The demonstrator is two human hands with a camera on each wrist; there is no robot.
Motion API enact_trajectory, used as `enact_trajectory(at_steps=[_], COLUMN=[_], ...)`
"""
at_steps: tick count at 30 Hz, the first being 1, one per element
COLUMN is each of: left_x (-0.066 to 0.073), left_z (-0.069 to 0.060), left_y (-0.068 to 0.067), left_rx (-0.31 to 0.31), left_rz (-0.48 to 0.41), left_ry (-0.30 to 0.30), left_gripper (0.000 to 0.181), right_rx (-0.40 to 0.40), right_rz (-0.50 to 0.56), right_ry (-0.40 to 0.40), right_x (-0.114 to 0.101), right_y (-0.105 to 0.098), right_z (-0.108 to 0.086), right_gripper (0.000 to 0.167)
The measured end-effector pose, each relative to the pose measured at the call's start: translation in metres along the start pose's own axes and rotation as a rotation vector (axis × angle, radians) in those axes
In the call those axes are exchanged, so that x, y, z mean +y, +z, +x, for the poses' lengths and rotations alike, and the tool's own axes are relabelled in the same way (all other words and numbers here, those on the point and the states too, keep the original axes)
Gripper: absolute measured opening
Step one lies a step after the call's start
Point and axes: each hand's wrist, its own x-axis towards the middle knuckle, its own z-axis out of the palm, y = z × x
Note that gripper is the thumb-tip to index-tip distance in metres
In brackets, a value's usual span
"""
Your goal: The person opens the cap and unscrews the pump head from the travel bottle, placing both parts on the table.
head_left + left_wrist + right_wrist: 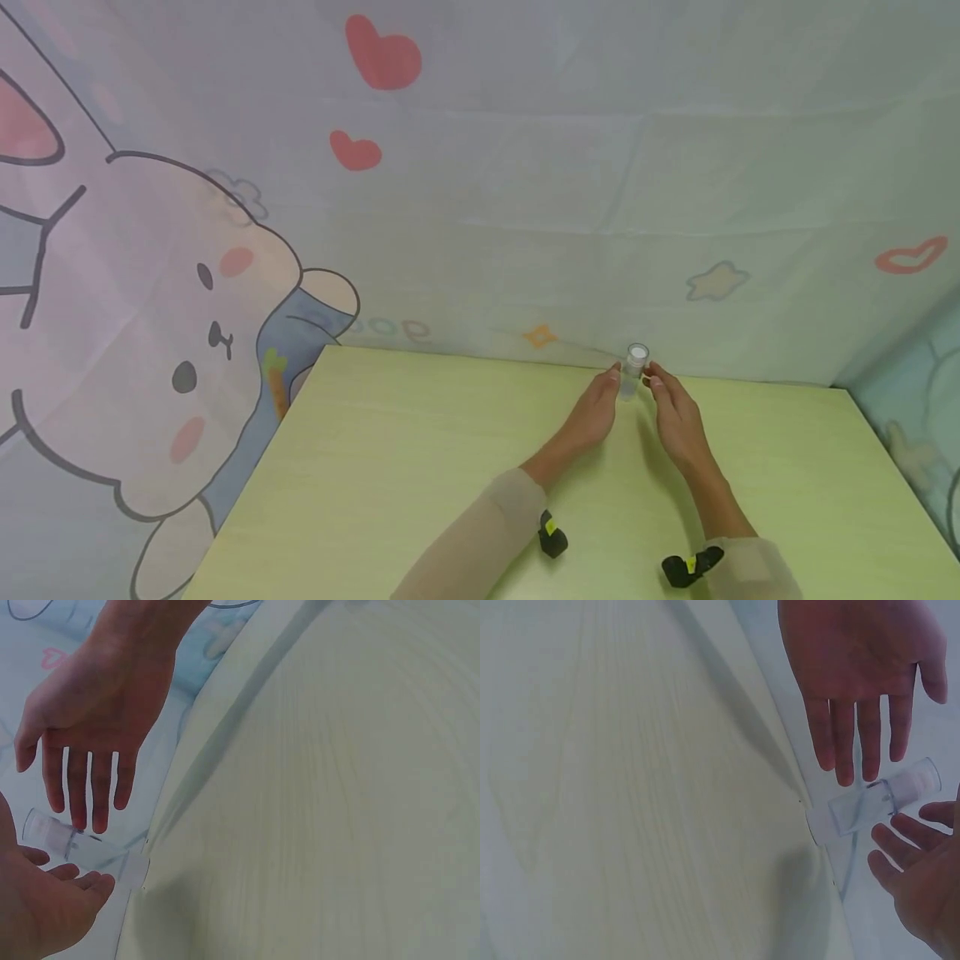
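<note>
A small clear cylindrical bottle [635, 367] with a white upper part stands upright at the far edge of the light wooden table [420, 450]. My left hand [594, 410] is on its left side and my right hand [678, 421] on its right, palms facing inward. Neither hand grips the bottle [90, 847]; their fingers are straight or loosely bent. In the left wrist view, the right hand's [97, 720] fingertips reach close beside it. Across the bottle [877, 801] in the right wrist view is the left hand [862, 660]; whether fingertips touch it I cannot tell.
Behind the table hangs a pale cloth [525, 208] printed with hearts, stars and a large rabbit. Black wrist devices, one on the left sleeve [552, 535] and one on the right sleeve [690, 568], sit above the tabletop.
</note>
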Motion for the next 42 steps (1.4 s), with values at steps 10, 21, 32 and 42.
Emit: enact_trajectory(at_steps=[10, 21, 32, 42], left_x=[-0.002, -0.002, 0.002, 0.013], left_z=[0.003, 0.002, -0.004, -0.017], left_y=[0.002, -0.003, -0.01, -0.028], left_rx=[0.008, -0.013, -0.003, -0.018], left_rz=[-0.017, 0.038, 0.094, 0.138], left_ry=[0.002, 0.053, 0.077, 0.082], left_gripper=[0.063, 0.061, 0.059, 0.06], right_rx=[0.004, 0.02, 0.049, 0.049], right_rz=[0.018, -0.015, 0.003, 0.045], right_ry=[0.0, 0.017, -0.017, -0.052], right_x=[0.0, 0.005, -0.004, -0.016], right_y=[0.004, 0.012, 0.016, 0.024], right_z=[0.0, 0.002, -0.004, -0.009], right_gripper=[0.059, 0.057, 0.052, 0.05])
